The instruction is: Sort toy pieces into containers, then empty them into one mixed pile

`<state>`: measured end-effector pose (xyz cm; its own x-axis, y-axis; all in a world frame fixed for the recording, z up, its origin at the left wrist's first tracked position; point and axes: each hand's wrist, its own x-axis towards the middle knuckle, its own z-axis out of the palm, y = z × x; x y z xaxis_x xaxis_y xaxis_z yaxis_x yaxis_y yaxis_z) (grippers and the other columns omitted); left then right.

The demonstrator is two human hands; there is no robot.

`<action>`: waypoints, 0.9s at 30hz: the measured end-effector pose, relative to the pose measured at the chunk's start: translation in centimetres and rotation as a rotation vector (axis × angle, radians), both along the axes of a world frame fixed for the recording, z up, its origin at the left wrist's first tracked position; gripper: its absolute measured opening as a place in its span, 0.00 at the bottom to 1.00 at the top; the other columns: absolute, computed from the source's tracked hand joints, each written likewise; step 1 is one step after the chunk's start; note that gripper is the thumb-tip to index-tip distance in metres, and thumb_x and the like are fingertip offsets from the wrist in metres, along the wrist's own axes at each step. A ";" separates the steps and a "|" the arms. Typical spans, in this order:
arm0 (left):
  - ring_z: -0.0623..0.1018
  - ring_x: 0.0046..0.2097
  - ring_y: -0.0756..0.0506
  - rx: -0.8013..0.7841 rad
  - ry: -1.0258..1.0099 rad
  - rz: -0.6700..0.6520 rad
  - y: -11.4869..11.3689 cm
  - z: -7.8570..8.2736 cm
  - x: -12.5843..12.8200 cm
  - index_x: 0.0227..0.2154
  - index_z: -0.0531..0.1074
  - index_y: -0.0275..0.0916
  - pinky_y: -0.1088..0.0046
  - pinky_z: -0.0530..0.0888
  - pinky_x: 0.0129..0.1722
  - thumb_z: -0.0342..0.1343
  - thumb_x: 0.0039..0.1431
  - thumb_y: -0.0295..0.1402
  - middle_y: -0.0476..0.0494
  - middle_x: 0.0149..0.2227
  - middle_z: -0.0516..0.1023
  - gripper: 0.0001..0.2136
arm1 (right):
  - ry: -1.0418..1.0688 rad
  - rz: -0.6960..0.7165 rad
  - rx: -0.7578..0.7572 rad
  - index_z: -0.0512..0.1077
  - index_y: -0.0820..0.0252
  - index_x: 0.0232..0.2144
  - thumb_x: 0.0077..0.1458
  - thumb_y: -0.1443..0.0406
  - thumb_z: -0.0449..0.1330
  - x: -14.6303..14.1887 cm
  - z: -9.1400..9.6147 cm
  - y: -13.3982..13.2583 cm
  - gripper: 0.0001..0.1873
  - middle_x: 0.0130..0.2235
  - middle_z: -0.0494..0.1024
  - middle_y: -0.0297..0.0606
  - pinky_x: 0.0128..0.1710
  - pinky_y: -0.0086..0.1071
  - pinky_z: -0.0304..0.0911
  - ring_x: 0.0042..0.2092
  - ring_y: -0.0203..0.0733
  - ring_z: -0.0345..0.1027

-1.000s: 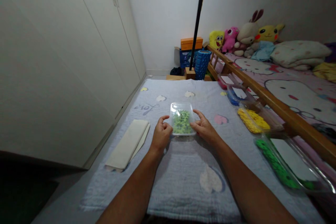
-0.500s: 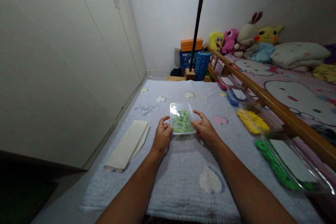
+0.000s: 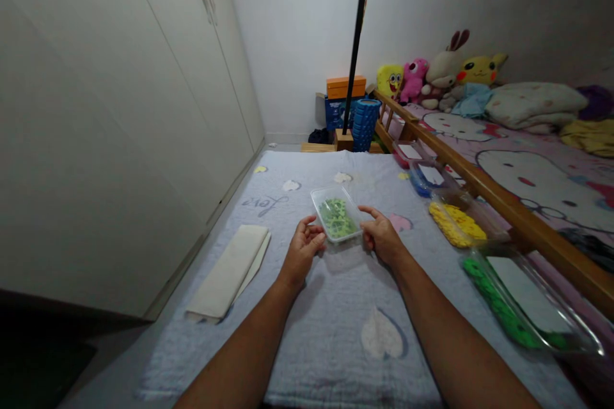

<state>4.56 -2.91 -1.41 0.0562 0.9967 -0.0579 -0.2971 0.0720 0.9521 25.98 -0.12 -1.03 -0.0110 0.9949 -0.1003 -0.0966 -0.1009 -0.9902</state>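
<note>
A clear plastic container (image 3: 337, 217) with light green small pieces inside lies turned at a slant on the cloth, between my two hands. My left hand (image 3: 303, 246) is at its lower left corner, fingers loosely bent and apart, with the thumb close to the edge. At the lower right corner, my right hand (image 3: 381, 234) has its index finger stretched out and the thumb side against the container's edge. The undersides of the fingers are partly hidden there. The lid looks to be on.
A folded cream cloth (image 3: 230, 271) lies left. Along the right edge stand containers with green (image 3: 499, 307), yellow (image 3: 458, 225), blue (image 3: 422, 182) and red (image 3: 400, 156) contents, beside a wooden bed rail (image 3: 460, 169). A black pole (image 3: 355, 45) rises beyond the far edge.
The container has turned, its near end swinging right. My left hand's fingers have loosened and moved slightly right; my right hand has also shifted a little right.
</note>
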 end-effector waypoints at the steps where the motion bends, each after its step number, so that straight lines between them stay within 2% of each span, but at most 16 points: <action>1: 0.76 0.42 0.47 0.009 0.010 0.011 0.0 -0.1 0.0 0.52 0.65 0.41 0.72 0.74 0.37 0.65 0.50 0.40 0.44 0.42 0.74 0.27 | 0.011 -0.027 0.005 0.65 0.63 0.55 0.44 0.59 0.62 0.1 0.0 0.1 0.34 0.14 0.64 0.18 0.13 0.21 0.48 0.13 0.29 0.49; 8: 0.74 0.39 0.49 0.027 0.126 0.038 0.0 -0.8 0.2 0.52 0.66 0.41 0.74 0.73 0.35 0.64 0.52 0.40 0.43 0.43 0.73 0.25 | 0.059 -0.304 0.028 0.67 0.61 0.51 0.43 0.61 0.63 2.2 -0.2 1.3 0.31 0.15 0.63 0.18 0.13 0.20 0.48 0.14 0.28 0.50; 11: 0.73 0.37 0.50 0.032 0.162 0.025 0.0 -1.0 0.2 0.51 0.68 0.40 0.75 0.72 0.35 0.64 0.51 0.40 0.44 0.42 0.74 0.25 | 0.069 -0.469 0.068 0.67 0.58 0.49 0.43 0.58 0.64 3.9 -0.6 2.1 0.29 0.17 0.64 0.19 0.15 0.21 0.51 0.16 0.29 0.54; 14: 0.72 0.34 0.51 0.035 0.177 0.006 -0.1 -1.0 0.2 0.50 0.70 0.38 0.76 0.70 0.33 0.62 0.53 0.41 0.46 0.38 0.73 0.22 | 0.055 -0.628 0.129 0.65 0.57 0.50 0.45 0.54 0.64 5.5 -1.2 2.8 0.30 0.24 0.69 0.24 0.18 0.24 0.58 0.20 0.32 0.60; 16: 0.72 0.31 0.51 0.045 0.202 -0.014 -0.2 -0.8 0.3 0.48 0.71 0.38 0.76 0.69 0.32 0.61 0.55 0.42 0.48 0.35 0.72 0.21 | -0.027 -0.737 0.149 0.62 0.57 0.52 0.47 0.54 0.62 6.2 -1.6 3.0 0.31 0.31 0.71 0.28 0.19 0.27 0.60 0.23 0.33 0.62; 19: 0.71 0.30 0.50 0.074 0.286 -0.062 -0.5 -0.5 0.4 0.47 0.71 0.38 0.74 0.69 0.31 0.58 0.57 0.42 0.50 0.32 0.71 0.18 | -0.361 -0.872 0.259 0.64 0.60 0.52 0.49 0.59 0.60 6.4 -1.9 2.9 0.27 0.38 0.71 0.36 0.26 0.33 0.65 0.27 0.35 0.64; 21: 0.73 0.33 0.48 0.135 0.414 -0.061 -0.8 -0.3 0.4 0.46 0.72 0.38 0.71 0.71 0.35 0.56 0.59 0.40 0.48 0.33 0.73 0.15 | -0.630 -0.858 0.411 0.68 0.62 0.50 0.48 0.65 0.58 5.8 -1.7 2.6 0.24 0.43 0.71 0.43 0.33 0.36 0.68 0.33 0.39 0.67; 23: 0.76 0.41 0.43 0.256 0.604 -0.021 -1.0 -0.2 0.3 0.45 0.73 0.39 0.64 0.72 0.44 0.56 0.58 0.37 0.43 0.38 0.76 0.13 | -0.803 -0.742 0.555 0.71 0.61 0.48 0.48 0.69 0.55 4.9 -1.6 2.2 0.22 0.47 0.71 0.47 0.39 0.39 0.69 0.41 0.45 0.68; 25: 0.74 0.50 0.39 0.372 0.792 0.023 -1.2 -0.2 0.2 0.45 0.74 0.40 0.57 0.68 0.54 0.56 0.56 0.33 0.39 0.46 0.77 0.13 | -0.870 -0.580 0.629 0.74 0.59 0.44 0.50 0.70 0.54 4.0 -1.5 2.0 0.18 0.47 0.72 0.47 0.43 0.40 0.70 0.46 0.48 0.69; 27: 0.72 0.54 0.37 0.416 0.944 0.013 -1.4 -0.2 0.2 0.46 0.74 0.41 0.53 0.64 0.58 0.55 0.55 0.31 0.38 0.50 0.77 0.15 | -0.881 -0.477 0.649 0.75 0.57 0.39 0.52 0.69 0.54 3.6 -1.5 2.0 0.14 0.44 0.74 0.46 0.47 0.42 0.69 0.47 0.48 0.69</action>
